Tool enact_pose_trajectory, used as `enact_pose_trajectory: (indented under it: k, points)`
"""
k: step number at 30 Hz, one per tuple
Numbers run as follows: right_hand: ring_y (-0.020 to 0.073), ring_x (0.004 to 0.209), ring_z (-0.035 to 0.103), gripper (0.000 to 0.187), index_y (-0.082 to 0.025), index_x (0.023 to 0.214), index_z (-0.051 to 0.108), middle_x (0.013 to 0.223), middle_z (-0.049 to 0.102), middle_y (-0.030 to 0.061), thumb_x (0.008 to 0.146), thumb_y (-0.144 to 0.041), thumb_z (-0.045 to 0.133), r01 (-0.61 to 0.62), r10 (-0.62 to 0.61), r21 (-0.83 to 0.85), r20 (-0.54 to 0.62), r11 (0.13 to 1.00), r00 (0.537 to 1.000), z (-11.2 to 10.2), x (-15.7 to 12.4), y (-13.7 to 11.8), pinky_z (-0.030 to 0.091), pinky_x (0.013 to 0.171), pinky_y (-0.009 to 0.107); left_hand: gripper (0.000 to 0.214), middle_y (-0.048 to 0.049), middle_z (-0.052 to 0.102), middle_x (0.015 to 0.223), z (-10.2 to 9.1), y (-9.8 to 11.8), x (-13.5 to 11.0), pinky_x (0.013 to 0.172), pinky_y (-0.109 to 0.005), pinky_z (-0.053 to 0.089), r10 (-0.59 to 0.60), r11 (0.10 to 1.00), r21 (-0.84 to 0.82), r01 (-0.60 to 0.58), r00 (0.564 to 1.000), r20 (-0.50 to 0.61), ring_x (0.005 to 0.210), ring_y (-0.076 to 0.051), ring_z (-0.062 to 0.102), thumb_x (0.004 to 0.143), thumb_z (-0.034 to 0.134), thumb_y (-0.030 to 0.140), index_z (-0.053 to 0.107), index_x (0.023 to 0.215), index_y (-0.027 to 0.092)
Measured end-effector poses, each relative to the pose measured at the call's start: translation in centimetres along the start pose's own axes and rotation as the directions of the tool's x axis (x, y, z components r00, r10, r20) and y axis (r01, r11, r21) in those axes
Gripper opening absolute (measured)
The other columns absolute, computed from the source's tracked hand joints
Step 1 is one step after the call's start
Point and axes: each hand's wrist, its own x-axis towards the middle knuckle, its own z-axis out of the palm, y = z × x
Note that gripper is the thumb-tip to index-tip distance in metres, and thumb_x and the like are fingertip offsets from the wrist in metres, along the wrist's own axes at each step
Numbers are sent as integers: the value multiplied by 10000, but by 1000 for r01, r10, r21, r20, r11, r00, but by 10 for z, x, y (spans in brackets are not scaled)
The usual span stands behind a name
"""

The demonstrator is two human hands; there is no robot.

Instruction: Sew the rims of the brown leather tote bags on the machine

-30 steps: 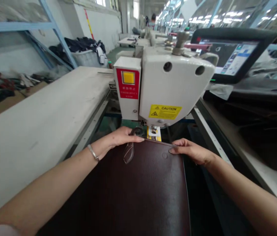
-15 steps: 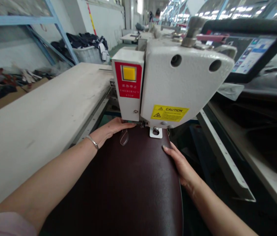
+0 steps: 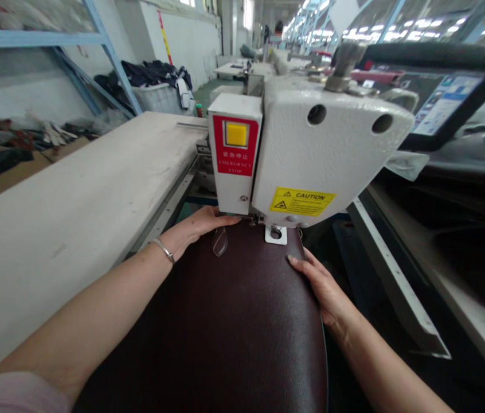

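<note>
A large dark brown leather piece (image 3: pixel 221 321) drapes toward me from beneath the white head of a sewing machine (image 3: pixel 311 155). My left hand (image 3: pixel 208 222) reaches to its far left edge, below the emergency-stop box; the thumb points right along the leather, and the other fingers are partly hidden. On the right edge, my right hand (image 3: pixel 320 282) pinches the leather, thumb on top and fingers underneath. A white presser plate (image 3: pixel 276 235) with a round hole rests on the leather between my hands. Beside my left hand hangs a small clear oval piece (image 3: pixel 220 243).
The emergency-stop box (image 3: pixel 236 155) sits left of the machine head. A pale worktable (image 3: pixel 74 189) extends at left, and a metal rail (image 3: pixel 397 281) runs along the right. Behind are a monitor (image 3: pixel 449 103) and a bin (image 3: pixel 156 97) of dark cloth.
The view has shifted slightly, so the machine sits a little lower and farther right in the picture. Both hands keep their places on the leather.
</note>
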Motion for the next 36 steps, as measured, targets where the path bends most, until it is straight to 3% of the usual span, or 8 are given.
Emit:
enact_pose_trajectory:
  k: [13, 20, 26, 31, 36]
  points:
    - [227, 833, 724, 526, -275, 1218, 609, 1028, 756, 42, 739, -362, 809, -2, 2, -18, -3, 1000, 1000, 0, -3, -2, 558, 733, 322, 460, -106, 750, 1059, 1, -1, 0, 960, -360, 511, -20, 1000, 22, 20, 1000, -5, 1059, -257, 672, 643, 849, 440, 750, 990, 155]
    - [241, 861, 723, 545, -261, 1201, 600, 1047, 754, 43, 706, -325, 819, -7, 6, -25, -15, 1000, 1000, -1, 6, -3, 560, 774, 348, 478, -115, 739, 1102, 1, -2, 0, 1029, -380, 475, -7, 999, 42, 8, 1000, -7, 1131, -277, 644, 639, 856, 419, 755, 1014, 140]
    - [232, 891, 717, 660, -269, 1274, 547, 1131, 735, 47, 691, -321, 852, 10, -7, -68, 51, 998, 999, 4, 19, -10, 563, 819, 359, 495, -113, 744, 1090, 0, 0, 0, 977, -388, 510, -58, 998, 29, 58, 998, 0, 1026, -266, 686, 628, 857, 468, 763, 997, 153]
    - [238, 897, 717, 677, -274, 1300, 532, 1140, 733, 48, 702, -313, 847, 24, -21, -70, 45, 997, 999, 4, 16, -8, 568, 817, 368, 520, -135, 745, 1067, -1, -2, 0, 940, -393, 525, -73, 997, 34, 72, 996, 45, 976, -272, 697, 636, 839, 521, 768, 974, 132]
    - [234, 873, 718, 643, -271, 1287, 547, 1077, 750, 35, 709, -303, 827, 3, -2, -68, 23, 998, 1000, 4, 16, -9, 568, 808, 362, 547, -126, 754, 1009, -4, -9, 6, 873, -370, 534, -93, 989, 115, 92, 996, 10, 919, -267, 701, 626, 832, 575, 772, 951, 140]
